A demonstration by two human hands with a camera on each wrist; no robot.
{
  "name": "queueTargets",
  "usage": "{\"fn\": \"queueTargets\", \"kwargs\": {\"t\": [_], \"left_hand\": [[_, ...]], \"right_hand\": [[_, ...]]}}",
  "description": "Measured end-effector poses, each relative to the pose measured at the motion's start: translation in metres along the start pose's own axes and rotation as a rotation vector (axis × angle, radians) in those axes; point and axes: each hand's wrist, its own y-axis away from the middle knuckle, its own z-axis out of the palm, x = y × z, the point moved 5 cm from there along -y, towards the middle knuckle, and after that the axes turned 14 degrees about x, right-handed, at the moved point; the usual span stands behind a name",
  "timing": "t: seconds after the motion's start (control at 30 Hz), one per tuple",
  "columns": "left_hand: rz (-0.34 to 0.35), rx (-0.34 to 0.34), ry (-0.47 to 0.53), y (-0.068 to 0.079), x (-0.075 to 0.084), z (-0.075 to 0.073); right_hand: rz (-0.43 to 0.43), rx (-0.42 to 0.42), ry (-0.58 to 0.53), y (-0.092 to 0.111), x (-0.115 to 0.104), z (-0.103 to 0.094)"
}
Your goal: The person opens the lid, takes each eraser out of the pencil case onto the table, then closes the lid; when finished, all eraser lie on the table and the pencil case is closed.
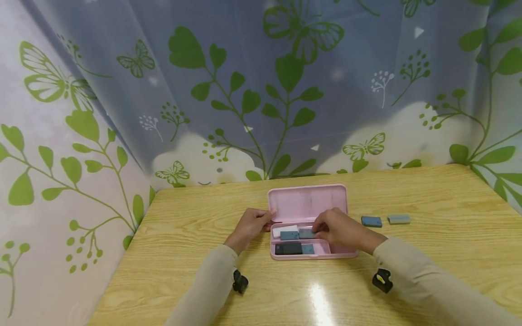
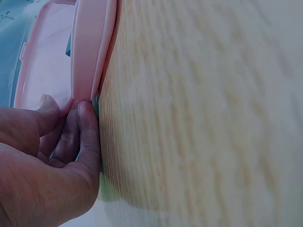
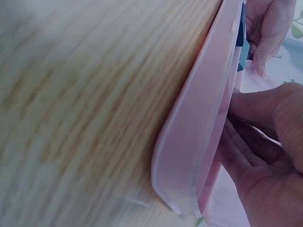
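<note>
An open pink pencil case [image 1: 285, 257] lies on the table, its lid [image 1: 306, 203] tipped back. My left hand [image 1: 254, 225] grips the case's left end near the hinge; in the left wrist view its thumb and fingers [image 2: 88, 120] are at the lid and base corner. My right hand [image 1: 341, 227] reaches into the back compartment and pinches a grey-blue block [image 1: 306, 233] by its right end. A blue block [image 1: 289, 235] and a white block [image 1: 284, 230] lie left of it. In the front compartment are a black block [image 1: 287, 249] and a small blue block [image 1: 307, 249].
Right of the case, a blue block [image 1: 371, 221] and a grey block [image 1: 398, 219] lie on the wooden table [image 1: 195, 226]. A patterned curtain [image 1: 253, 90] hangs behind the table and along its sides.
</note>
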Motion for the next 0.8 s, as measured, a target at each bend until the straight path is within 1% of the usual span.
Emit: {"fn": "queueTargets", "kwargs": {"t": [0.2,0.33,0.53,0.63,0.8], "left_hand": [[0.012,-0.003,-0.007,0.000,0.000,0.000],[0.007,-0.004,-0.009,0.001,0.001,-0.001],[0.015,-0.004,-0.004,0.001,0.001,-0.001],[0.018,-0.007,-0.006,0.001,0.000,-0.001],[0.022,-0.007,-0.009,0.001,0.000,-0.001]], "right_hand": [[-0.001,-0.028,-0.009,0.000,0.000,0.000],[0.020,-0.042,-0.036,0.002,0.001,-0.002],[0.004,-0.031,-0.060,0.003,0.001,-0.007],[0.010,-0.025,-0.070,0.004,0.002,-0.010],[0.004,-0.013,-0.090,0.006,-0.001,-0.018]]}}
